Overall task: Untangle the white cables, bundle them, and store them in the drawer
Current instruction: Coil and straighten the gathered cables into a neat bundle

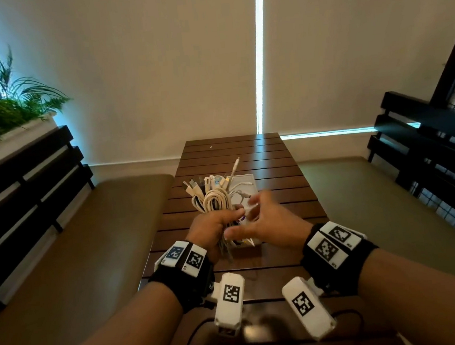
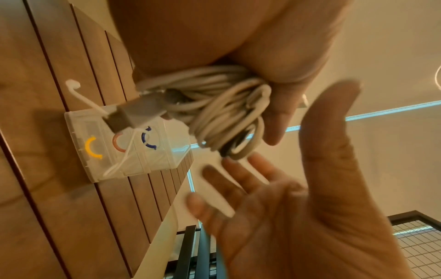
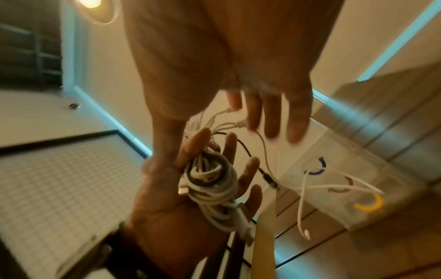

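My left hand (image 1: 216,226) grips a coiled bundle of white cables (image 1: 214,201) upright above the wooden table, with several plugs sticking out of its top. From the left wrist the coils (image 2: 214,105) sit in my palm, and a USB plug (image 2: 133,113) pokes out. My right hand (image 1: 249,215) hovers just right of the bundle, fingers spread and holding nothing; its fingers (image 3: 274,113) are blurred. A small clear plastic drawer box (image 1: 246,180) with coloured arc marks (image 2: 124,147) stands on the table behind my hands. A loose white cable (image 3: 302,207) hangs out of it.
The slatted wooden table (image 1: 246,154) is narrow, with padded benches at the left (image 1: 103,238) and right (image 1: 373,187). Dark slatted backrests flank them, and plants (image 1: 0,104) sit at the far left. A thin black cord (image 1: 191,337) lies near the table's front.
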Motion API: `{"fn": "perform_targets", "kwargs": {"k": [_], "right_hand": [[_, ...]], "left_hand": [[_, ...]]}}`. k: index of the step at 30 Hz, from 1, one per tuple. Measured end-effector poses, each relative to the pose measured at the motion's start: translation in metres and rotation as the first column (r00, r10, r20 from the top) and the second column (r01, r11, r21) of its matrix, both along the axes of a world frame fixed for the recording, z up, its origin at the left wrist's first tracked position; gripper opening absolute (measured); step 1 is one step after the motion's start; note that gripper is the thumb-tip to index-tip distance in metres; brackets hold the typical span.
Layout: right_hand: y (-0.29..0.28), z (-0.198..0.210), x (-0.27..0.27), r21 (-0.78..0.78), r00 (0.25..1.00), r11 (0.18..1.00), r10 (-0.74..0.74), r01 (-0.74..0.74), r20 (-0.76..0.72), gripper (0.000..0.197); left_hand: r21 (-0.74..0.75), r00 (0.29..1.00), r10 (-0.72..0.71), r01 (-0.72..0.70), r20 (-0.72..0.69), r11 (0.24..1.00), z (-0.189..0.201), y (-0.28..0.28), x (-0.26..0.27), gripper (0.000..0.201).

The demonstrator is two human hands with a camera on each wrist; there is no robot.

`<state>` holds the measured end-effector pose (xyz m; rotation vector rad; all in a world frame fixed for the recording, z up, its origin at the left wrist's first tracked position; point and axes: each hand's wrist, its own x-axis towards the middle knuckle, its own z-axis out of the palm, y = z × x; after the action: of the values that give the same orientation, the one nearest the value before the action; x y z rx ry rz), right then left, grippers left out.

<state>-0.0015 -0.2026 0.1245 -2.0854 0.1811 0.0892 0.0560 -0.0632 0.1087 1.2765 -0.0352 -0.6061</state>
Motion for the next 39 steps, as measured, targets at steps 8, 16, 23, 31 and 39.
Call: {"fn": "perform_targets", "kwargs": {"k": [8,16,23,31,39], "right_hand": [[0.024,-0.005,0.001,0.355,0.994,0.930,0.109,-0.093,-0.025,0.032],[0.037,-0.030,0.000,0.339,0.986,0.941,-0.073,0.018,0.149,0.031],[0.035,-0.028,0.006,0.165,0.982,0.986,-0.006,-0.026,0.187,0.017],[0.029,-0.007,-0.008,-0.001,0.955,0.958,0.285,-0.286,-0.080,0.024],[-0.018,0.043,-0.005,-0.574,0.990,0.809,0.135,-0.128,-0.030,0.040]], "left_hand": [[0.035,0.998,-0.053,0.052,0.027,0.998,0.001,-0.016,-0.013,0.059],[0.065,0.992,-0.090,0.085,0.085,0.994,-0.004,-0.016,-0.016,0.038],[0.027,0.990,-0.136,0.136,0.027,0.990,0.005,-0.013,-0.012,0.065],[-0.023,0.988,-0.155,0.155,0.002,0.988,-0.003,-0.002,-0.011,0.036],[-0.056,0.993,-0.118,0.119,0.029,0.991,0.002,0.016,-0.005,0.013]]}}
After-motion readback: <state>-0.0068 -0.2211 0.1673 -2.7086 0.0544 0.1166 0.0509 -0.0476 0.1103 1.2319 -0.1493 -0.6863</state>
